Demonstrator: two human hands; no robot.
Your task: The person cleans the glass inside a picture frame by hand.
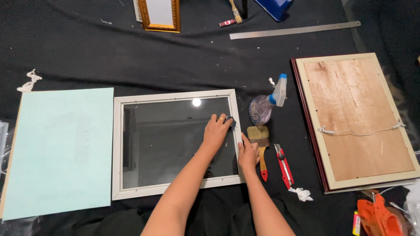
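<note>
the white picture frame (175,144) lies flat on the black cloth (78,57) — left hand (216,130) on its glass, fingers closed on a dark rag (231,123). right hand (247,153) rests flat on the frame's right rail, holding nothing. paintbrush (260,144) just right of the frame — red utility knife (283,166) beyond.

Two bare forearms reach up from the bottom edge, converging. The left hand (215,131) lies palm down, fingers curled at the tips, a ring on one finger. The right hand (247,154) sits just beside it, lower, palm down, fingers together, pressed flat.
</note>
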